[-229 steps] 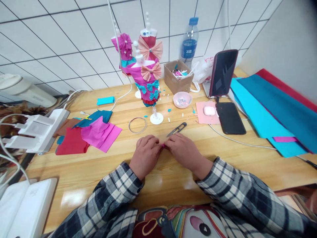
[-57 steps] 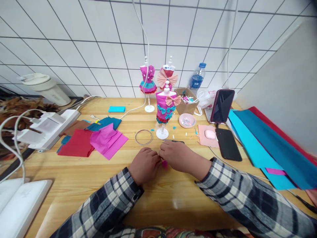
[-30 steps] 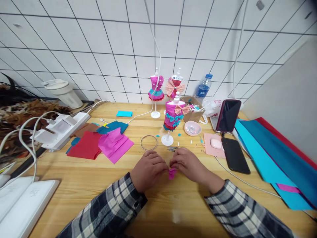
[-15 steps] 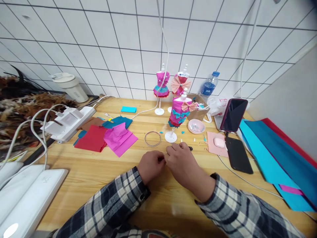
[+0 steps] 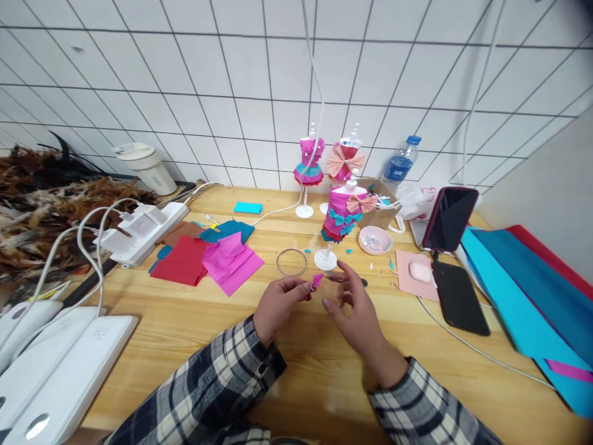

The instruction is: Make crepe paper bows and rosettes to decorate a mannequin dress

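Note:
My left hand (image 5: pixel 279 304) pinches a small folded piece of magenta crepe paper (image 5: pixel 317 280) a little above the wooden table (image 5: pixel 185 321). Just to its right, my right hand (image 5: pixel 354 307) is off the paper with its fingers spread and holds nothing. Right behind my hands stands a small mannequin in a magenta paper dress (image 5: pixel 340 216) with teal bows. A metal ring (image 5: pixel 291 262) lies flat to the mannequin's left. Thread snips (image 5: pixel 353 281) lie partly hidden behind my right fingers.
Two more dressed mannequins (image 5: pixel 309 164) stand by the tiled wall. Red and magenta paper sheets (image 5: pixel 208 259) lie at left, near a white power strip (image 5: pixel 143 225). A pink dish (image 5: pixel 375 240), a cardboard box (image 5: pixel 380 213), two phones (image 5: pixel 458 296) and large teal sheets (image 5: pixel 523 278) are at right.
My right hand has let go of the magenta paper and opened. My left hand has lifted the paper slightly. The camera has tilted up since the oldest frame.

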Available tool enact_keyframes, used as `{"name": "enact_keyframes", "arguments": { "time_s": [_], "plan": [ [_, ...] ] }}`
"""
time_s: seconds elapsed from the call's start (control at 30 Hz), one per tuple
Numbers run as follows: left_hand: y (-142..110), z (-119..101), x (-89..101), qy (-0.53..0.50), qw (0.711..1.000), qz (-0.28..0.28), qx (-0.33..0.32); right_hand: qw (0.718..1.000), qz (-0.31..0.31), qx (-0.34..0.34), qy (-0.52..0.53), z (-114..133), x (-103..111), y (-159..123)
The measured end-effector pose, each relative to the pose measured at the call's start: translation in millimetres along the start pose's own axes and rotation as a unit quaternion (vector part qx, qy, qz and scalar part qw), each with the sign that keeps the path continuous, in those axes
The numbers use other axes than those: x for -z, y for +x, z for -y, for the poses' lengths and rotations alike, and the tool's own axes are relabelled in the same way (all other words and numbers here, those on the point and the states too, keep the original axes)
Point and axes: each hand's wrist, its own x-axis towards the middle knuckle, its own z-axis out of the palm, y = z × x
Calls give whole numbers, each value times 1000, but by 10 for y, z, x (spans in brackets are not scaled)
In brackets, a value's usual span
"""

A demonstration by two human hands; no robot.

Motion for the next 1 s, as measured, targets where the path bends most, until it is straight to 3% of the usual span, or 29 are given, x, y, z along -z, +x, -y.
{"name": "enact_keyframes", "arguments": {
  "time_s": [0.13,0.2,0.37,0.6,0.83,1.0],
  "plan": [
    [-61,-47,-88,60,997,40,7,969,128,-52,204,-32,29,58],
    [-80,-77,-129,95,995,40,-1,953,150,-86,249,-29,27,51],
    [-96,-107,-173,143,989,29,-30,944,108,-161,268,-59,-48,48],
    [-84,-61,-147,94,994,57,-20,909,113,-206,345,-118,-57,88],
    [-75,-56,-127,130,990,53,-16,934,84,-199,286,-134,-17,81],
    [-63,-68,-98,130,991,33,8,932,109,-172,299,-120,38,73]
  ]
}}
